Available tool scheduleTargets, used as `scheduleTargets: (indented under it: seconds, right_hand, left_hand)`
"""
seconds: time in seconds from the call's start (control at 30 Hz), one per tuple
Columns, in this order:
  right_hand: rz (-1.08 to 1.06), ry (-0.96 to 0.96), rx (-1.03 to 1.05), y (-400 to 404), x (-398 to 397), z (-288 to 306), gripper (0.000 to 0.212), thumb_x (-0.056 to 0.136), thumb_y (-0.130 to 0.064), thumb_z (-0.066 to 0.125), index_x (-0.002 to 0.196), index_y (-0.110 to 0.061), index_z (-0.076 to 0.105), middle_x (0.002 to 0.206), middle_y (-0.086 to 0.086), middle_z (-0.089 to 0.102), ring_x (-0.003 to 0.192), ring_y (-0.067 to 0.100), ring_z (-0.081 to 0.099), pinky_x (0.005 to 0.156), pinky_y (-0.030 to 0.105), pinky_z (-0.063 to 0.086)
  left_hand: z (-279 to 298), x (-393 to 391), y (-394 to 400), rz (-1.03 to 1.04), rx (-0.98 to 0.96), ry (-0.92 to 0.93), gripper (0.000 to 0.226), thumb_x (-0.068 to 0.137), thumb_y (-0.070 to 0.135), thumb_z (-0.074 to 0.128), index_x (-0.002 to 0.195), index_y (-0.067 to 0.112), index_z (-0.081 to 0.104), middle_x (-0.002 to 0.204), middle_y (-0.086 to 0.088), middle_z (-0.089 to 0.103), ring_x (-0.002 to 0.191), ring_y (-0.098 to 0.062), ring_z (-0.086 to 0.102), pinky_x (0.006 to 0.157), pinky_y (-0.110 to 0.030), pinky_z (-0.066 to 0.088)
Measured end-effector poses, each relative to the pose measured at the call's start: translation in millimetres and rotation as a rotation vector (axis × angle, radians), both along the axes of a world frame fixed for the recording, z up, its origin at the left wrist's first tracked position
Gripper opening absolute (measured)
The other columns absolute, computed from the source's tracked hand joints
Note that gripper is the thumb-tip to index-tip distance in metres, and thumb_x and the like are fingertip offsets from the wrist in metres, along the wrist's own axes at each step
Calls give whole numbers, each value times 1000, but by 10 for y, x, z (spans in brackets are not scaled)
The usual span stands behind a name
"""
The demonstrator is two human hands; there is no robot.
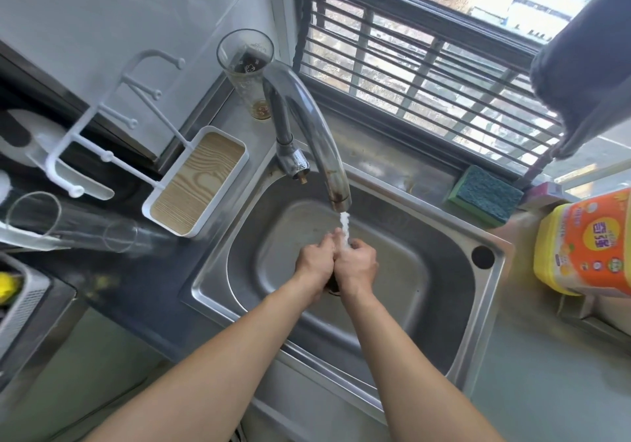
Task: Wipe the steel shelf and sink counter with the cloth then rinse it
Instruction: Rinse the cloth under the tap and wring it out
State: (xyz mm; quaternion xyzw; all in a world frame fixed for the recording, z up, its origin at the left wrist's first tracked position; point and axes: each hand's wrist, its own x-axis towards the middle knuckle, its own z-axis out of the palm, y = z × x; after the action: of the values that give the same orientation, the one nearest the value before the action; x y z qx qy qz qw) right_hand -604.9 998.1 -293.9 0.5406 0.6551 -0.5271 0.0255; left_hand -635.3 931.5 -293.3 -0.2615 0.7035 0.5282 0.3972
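Left hand (316, 259) and right hand (356, 264) pressed together, curled under tap (321, 141) water over sink (444, 305); any held cloth unseen, sponge (485, 194) at two o'clock.

Well to the right of the right hand (356, 264), the yellow detergent jug (587, 247) bears an orange label with Chinese characters in a yellow circle, too blurred to read surely. Beyond the left hand (316, 259), the tall glass (247, 72) carries what looks like a small cartoon cat face; no words legible.
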Motion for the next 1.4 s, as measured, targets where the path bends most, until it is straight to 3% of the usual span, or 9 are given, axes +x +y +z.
scheduleTargets:
  seconds: [0.27, 0.37, 0.5, 0.63, 0.8, 0.9, 1.03, 1.2, 1.4]
  right_hand:
    - [-398, 147, -314, 280, -65, 62, 35, 93, -40, 67, 113, -10, 64, 109, 15, 71, 100, 33, 69, 95, 49, 56]
    - [-191, 216, -333, 263, 32, 67, 37, 90, -19, 73, 122, -10, 57, 116, 18, 69, 107, 34, 68, 98, 47, 56]
    - [239, 232, -353, 122, 213, 53, 38, 85, -21, 77, 119, -15, 63, 111, 9, 74, 101, 24, 71, 89, 35, 57]
    - [203, 261, -117, -5, 249, 4, 51, 82, -40, 79, 125, -25, 56, 113, -3, 71, 106, 16, 67, 96, 35, 53]
    - [-132, 221, -32, 31, 83, -21, 27, 92, -45, 66, 99, -19, 68, 92, -2, 73, 93, 21, 69, 94, 47, 54]
    - [-291, 227, -94, 31, 25, 4, 38, 91, -52, 60, 81, -16, 67, 79, 1, 71, 80, 24, 66, 85, 46, 54]
    - [-192, 212, -136, -178, 87, 26, 34, 79, -52, 50, 64, -23, 60, 65, -3, 59, 74, 26, 55, 75, 42, 48]
    - [-23, 338, -114, -400, 177, 78, 25, 75, -43, 53, 55, -29, 52, 83, 11, 47, 80, 19, 44, 77, 41, 39]
    - [-228, 123, -84, -118, -9, -3, 16, 86, -29, 70, 88, -18, 58, 87, 8, 69, 88, 32, 65, 87, 41, 52]
  left_hand:
    - [-23, -90, -307, -409, 236, 232, 42, 91, 32, 72, 121, 11, 52, 118, -11, 67, 107, -21, 66, 90, -35, 57]
    - [-19, -129, -340, -355, 119, 318, 31, 92, 19, 70, 118, 9, 54, 113, -14, 67, 99, -22, 66, 76, -30, 59]
    - [92, -234, -168, 41, -45, 206, 51, 104, 49, 38, 132, 7, 47, 131, -16, 52, 123, -31, 52, 108, -43, 42]
    - [71, -104, -108, -52, 16, 214, 60, 106, 50, 26, 144, 6, 40, 146, -14, 42, 138, -26, 40, 117, -39, 30]
    - [-14, 121, -105, -216, 264, 115, 38, 107, 31, 39, 97, 17, 72, 81, 5, 74, 72, -6, 67, 61, -22, 52]
    - [5, 97, -98, -248, 228, 85, 38, 106, 30, 42, 85, 12, 69, 64, 7, 68, 65, -14, 63, 57, -23, 48]
    - [40, -164, -122, -161, -122, 153, 57, 102, 55, 33, 110, 12, 68, 113, -15, 70, 106, -32, 64, 92, -39, 50]
    - [71, -193, -99, 133, 0, 92, 68, 103, 58, 26, 148, 9, 40, 146, -14, 50, 133, -30, 49, 108, -33, 38]
    - [141, 87, -44, -58, 45, 95, 50, 104, 47, 39, 79, 15, 69, 69, 4, 68, 59, -6, 63, 45, -16, 45]
